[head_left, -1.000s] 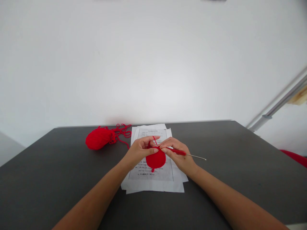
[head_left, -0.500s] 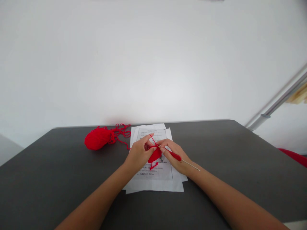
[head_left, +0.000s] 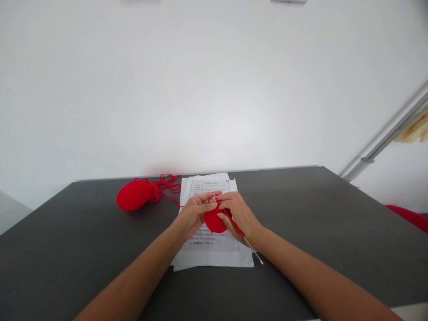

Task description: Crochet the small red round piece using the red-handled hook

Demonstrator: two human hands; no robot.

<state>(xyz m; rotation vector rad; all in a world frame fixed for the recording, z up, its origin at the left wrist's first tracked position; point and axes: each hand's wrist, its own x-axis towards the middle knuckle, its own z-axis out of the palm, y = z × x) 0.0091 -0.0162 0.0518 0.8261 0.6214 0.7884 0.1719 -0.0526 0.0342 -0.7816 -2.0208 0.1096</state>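
Between my hands is a small, round piece of red crochet work (head_left: 214,221), held above printed sheets. My left hand (head_left: 195,213) pinches its upper left edge, and red yarn runs over the fingers. In my right hand (head_left: 240,216) is a crochet hook (head_left: 239,230) with a red grip and a thin metal shaft, its back end slanting down towards me. The hook's tip meets the yarn at the top of the piece, close to my left fingertips. Exactly how the yarn loops there is too small to make out.
A red yarn ball (head_left: 133,195) lies to the left, with loose strands (head_left: 170,183) beside it leading towards my left hand. Printed paper sheets (head_left: 214,258) lie under my hands on the dark table (head_left: 301,200). A white wall (head_left: 214,89) rises behind the table.
The crochet hook has turned steeper, its back end swinging down and left. The round piece now faces up more fully, and its dangling yarn tail is mostly out of sight.
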